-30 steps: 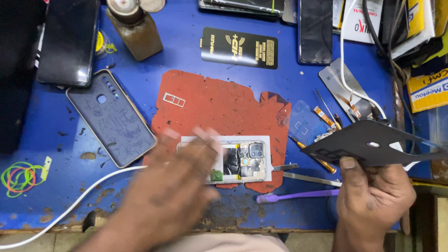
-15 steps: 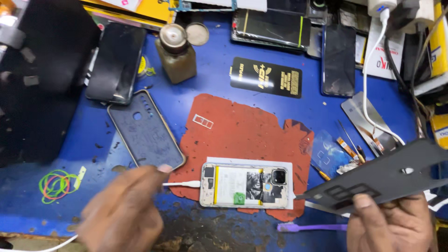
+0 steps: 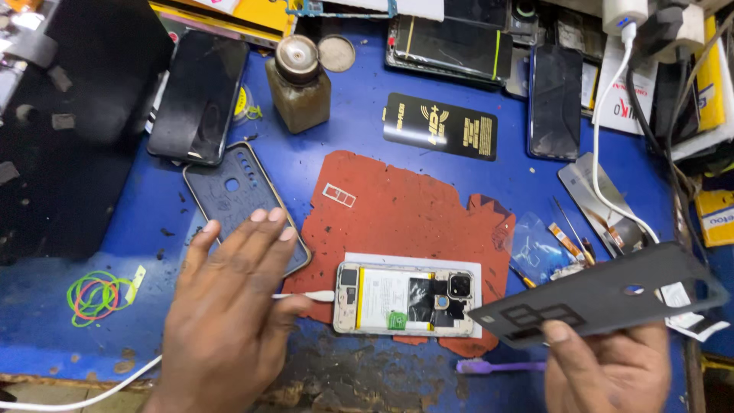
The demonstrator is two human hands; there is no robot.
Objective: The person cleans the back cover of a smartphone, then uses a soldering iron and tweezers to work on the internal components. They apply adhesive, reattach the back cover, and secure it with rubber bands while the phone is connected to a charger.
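Right hand (image 3: 608, 367) grips the dark back cover (image 3: 604, 294); left hand (image 3: 225, 306), fingers spread and released, hovers beside the opened phone (image 3: 405, 300) near the worktop's (image 3: 367, 130) front edge.

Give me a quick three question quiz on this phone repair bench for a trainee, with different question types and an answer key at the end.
1. True or false: the opened phone lies with its inner parts facing up.
2. Multiple choice: what does the right hand hold? A) a purple tool B) a dark back cover C) a glass bottle
3. Fill in: the white cable beside the left hand runs to the phone's ______ end, as seen from the head camera.

Key: 1 true. 2 B; the purple tool lies on the blue bench and the glass bottle stands at the back. 3 left.
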